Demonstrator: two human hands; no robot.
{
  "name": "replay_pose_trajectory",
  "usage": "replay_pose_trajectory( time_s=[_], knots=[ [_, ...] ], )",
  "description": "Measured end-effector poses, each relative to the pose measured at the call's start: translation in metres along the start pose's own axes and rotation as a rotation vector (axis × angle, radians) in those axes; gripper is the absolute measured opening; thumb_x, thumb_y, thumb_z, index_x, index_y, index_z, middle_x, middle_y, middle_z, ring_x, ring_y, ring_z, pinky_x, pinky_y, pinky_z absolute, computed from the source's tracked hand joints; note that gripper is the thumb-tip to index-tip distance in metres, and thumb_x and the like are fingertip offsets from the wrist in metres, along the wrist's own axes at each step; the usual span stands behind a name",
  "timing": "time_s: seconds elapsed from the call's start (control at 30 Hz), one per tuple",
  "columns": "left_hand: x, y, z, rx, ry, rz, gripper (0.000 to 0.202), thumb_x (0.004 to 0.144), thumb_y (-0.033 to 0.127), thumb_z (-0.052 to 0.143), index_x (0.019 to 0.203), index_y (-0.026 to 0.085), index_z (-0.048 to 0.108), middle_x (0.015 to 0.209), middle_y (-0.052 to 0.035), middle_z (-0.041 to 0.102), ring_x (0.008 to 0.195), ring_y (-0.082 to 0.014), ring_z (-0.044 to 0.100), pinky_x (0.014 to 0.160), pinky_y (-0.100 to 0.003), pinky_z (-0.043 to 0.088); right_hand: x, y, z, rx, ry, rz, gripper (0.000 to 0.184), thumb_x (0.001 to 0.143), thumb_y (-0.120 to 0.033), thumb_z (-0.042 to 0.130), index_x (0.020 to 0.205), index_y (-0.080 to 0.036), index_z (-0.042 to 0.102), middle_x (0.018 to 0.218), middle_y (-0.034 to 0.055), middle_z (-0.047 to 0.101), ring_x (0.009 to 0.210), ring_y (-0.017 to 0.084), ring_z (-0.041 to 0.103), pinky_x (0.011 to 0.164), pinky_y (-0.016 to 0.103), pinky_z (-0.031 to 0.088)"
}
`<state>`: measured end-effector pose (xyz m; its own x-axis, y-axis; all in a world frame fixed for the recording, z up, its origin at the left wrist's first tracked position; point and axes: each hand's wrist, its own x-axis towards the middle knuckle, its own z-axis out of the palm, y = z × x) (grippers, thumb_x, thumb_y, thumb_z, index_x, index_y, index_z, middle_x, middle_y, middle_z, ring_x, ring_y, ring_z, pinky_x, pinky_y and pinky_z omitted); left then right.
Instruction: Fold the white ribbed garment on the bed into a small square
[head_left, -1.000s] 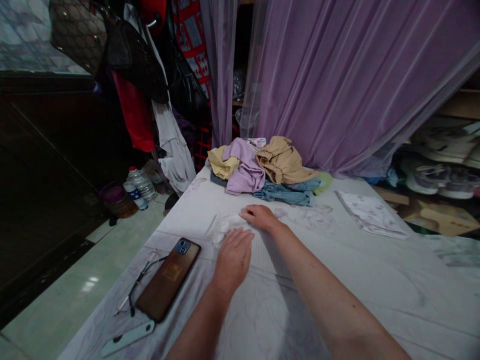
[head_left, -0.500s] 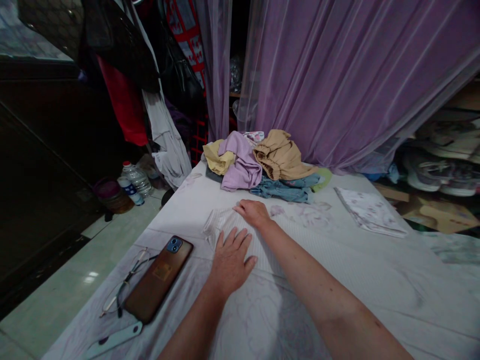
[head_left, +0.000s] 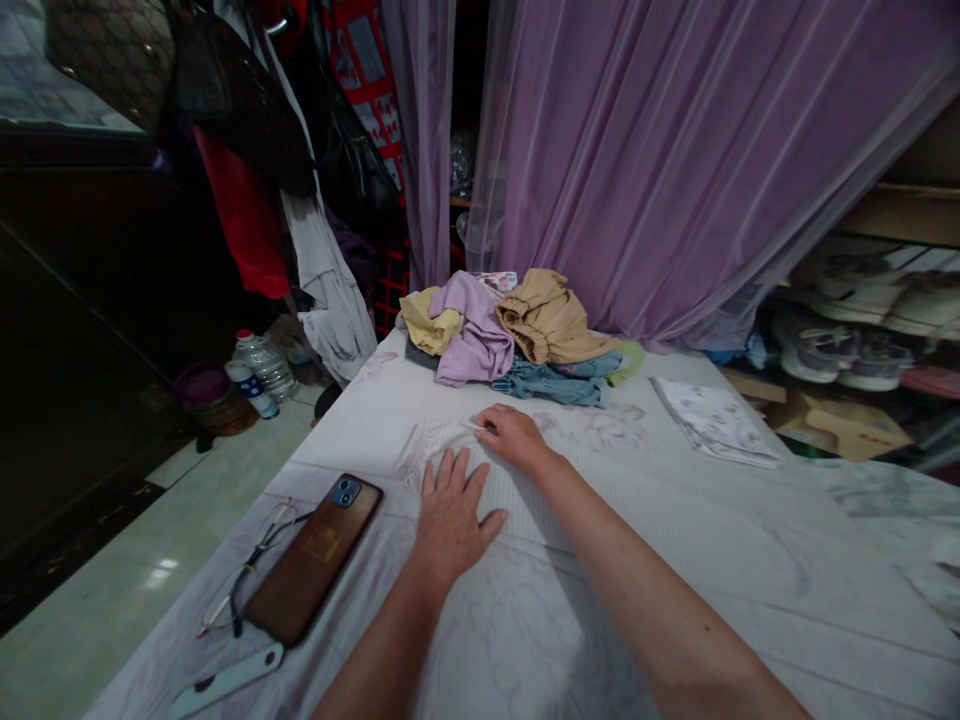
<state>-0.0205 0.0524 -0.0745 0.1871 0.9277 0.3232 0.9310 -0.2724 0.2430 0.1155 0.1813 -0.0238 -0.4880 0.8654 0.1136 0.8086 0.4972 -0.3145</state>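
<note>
Two bare hands work on a white ribbed knit garment [head_left: 442,442] lying flat on a white floral bedsheet [head_left: 750,570]: the left hand [head_left: 451,520] is open, pressing down with fingers spread, while the right hand [head_left: 511,438], curled at 1 o'clock from it, rests on the garment's upper edge, any pinch indeterminate.

A piece of pale ribbed knit fabric [head_left: 517,490] lies spread flat on the flower-printed bed sheet [head_left: 525,640], its fine ribs running in close parallel lines and its surface mostly smooth. Toward 10 o'clock its end gathers into a crumpled, slightly sheer fold, and a thin white tab sticks out along the far edge at about 12 o'clock. The heap of clothes [head_left: 480,330] sits well apart at 12 o'clock from the fabric, while the brown-cased phone [head_left: 315,560] lies just beside it at 8 o'clock.
</note>
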Motion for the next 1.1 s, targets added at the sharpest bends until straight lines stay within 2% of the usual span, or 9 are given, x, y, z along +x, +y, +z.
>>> replay_pose_trajectory(
  time_s=[0.2, 0.27, 0.37, 0.47, 0.53, 0.73, 0.9, 1.0, 1.1],
  knots=[
    [0.000, -0.002, 0.001, -0.013, 0.001, -0.010, 0.060, 0.086, 0.057, 0.057, 0.135, 0.022, 0.056, 0.151, -0.0152, 0.044, 0.143, -0.0365, 0.032, 0.116, -0.060, 0.027, -0.007, -0.005, -0.004, 0.012, -0.079, 0.147, 0.027, 0.085, -0.037, 0.065, 0.109, -0.025, 0.067, 0.100, 0.0029, 0.073, 0.089, 0.018, 0.064, 0.072, 0.026, 0.039],
    [0.000, -0.001, -0.001, -0.014, -0.012, -0.015, 0.060, 0.087, 0.057, 0.056, 0.135, 0.023, 0.056, 0.151, -0.0150, 0.044, 0.143, -0.0366, 0.033, 0.116, -0.061, 0.026, -0.006, -0.007, -0.006, -0.011, -0.106, 0.151, 0.028, 0.085, -0.039, 0.065, 0.108, -0.026, 0.068, 0.101, 0.0034, 0.074, 0.092, 0.019, 0.065, 0.073, 0.026, 0.040],
    [0.001, 0.001, -0.004, -0.017, -0.037, -0.028, 0.060, 0.088, 0.059, 0.054, 0.137, 0.024, 0.055, 0.152, -0.0136, 0.043, 0.143, -0.0379, 0.032, 0.115, -0.064, 0.025, -0.002, -0.007, 0.000, -0.003, -0.047, 0.161, 0.024, 0.089, -0.040, 0.058, 0.102, -0.024, 0.071, 0.101, 0.0047, 0.074, 0.093, 0.019, 0.065, 0.073, 0.026, 0.040],
    [0.001, 0.003, -0.007, -0.020, -0.067, -0.045, 0.062, 0.088, 0.060, 0.052, 0.138, 0.025, 0.053, 0.153, -0.0120, 0.042, 0.142, -0.0380, 0.033, 0.115, -0.065, 0.024, 0.000, -0.007, 0.014, 0.037, 0.057, 0.256, 0.028, 0.093, -0.042, 0.052, 0.103, -0.023, 0.070, 0.103, 0.0061, 0.073, 0.094, 0.019, 0.065, 0.074, 0.026, 0.040],
    [0.001, 0.004, -0.009, -0.023, -0.081, -0.049, 0.062, 0.088, 0.060, 0.051, 0.139, 0.024, 0.053, 0.153, -0.0119, 0.043, 0.143, -0.0376, 0.033, 0.115, -0.065, 0.024, 0.002, -0.006, 0.020, 0.061, 0.068, 0.298, 0.028, 0.092, -0.042, 0.053, 0.104, -0.023, 0.070, 0.103, 0.0064, 0.073, 0.094, 0.020, 0.065, 0.074, 0.026, 0.041],
    [0.000, 0.004, -0.009, -0.031, -0.098, -0.046, 0.063, 0.089, 0.060, 0.050, 0.140, 0.024, 0.051, 0.153, -0.0130, 0.042, 0.143, -0.0371, 0.031, 0.116, -0.066, 0.021, 0.016, 0.001, 0.011, 0.346, -0.161, 0.194, 0.027, 0.079, -0.036, 0.065, 0.099, -0.021, 0.074, 0.092, 0.0027, 0.074, 0.080, 0.018, 0.063, 0.067, 0.025, 0.042],
    [-0.001, 0.004, -0.010, -0.038, -0.093, -0.041, 0.062, 0.089, 0.059, 0.051, 0.141, 0.024, 0.050, 0.154, -0.0123, 0.041, 0.143, -0.0362, 0.031, 0.116, -0.066, 0.021, 0.028, 0.001, 0.008, 0.455, -0.195, 0.121, 0.036, 0.080, -0.049, 0.057, 0.079, -0.017, 0.074, 0.073, 0.0003, 0.068, 0.071, 0.016, 0.058, 0.060, 0.024, 0.039],
    [-0.002, 0.003, -0.008, -0.037, -0.078, -0.037, 0.062, 0.089, 0.058, 0.051, 0.141, 0.024, 0.050, 0.153, -0.0124, 0.042, 0.143, -0.0358, 0.031, 0.116, -0.066, 0.021, 0.030, 0.001, 0.009, 0.484, -0.255, 0.087, 0.031, 0.074, -0.044, 0.060, 0.077, -0.017, 0.073, 0.065, -0.0035, 0.063, 0.064, 0.013, 0.053, 0.057, 0.023, 0.037],
    [-0.002, 0.003, -0.006, -0.031, -0.066, -0.032, 0.062, 0.089, 0.057, 0.052, 0.140, 0.024, 0.050, 0.151, -0.0130, 0.043, 0.143, -0.0356, 0.031, 0.116, -0.066, 0.021, 0.029, 0.000, 0.008, 0.456, -0.308, 0.037, 0.023, 0.071, -0.036, 0.063, 0.080, -0.017, 0.072, 0.070, -0.0033, 0.066, 0.067, 0.014, 0.056, 0.061, 0.023, 0.040]
  ],
)
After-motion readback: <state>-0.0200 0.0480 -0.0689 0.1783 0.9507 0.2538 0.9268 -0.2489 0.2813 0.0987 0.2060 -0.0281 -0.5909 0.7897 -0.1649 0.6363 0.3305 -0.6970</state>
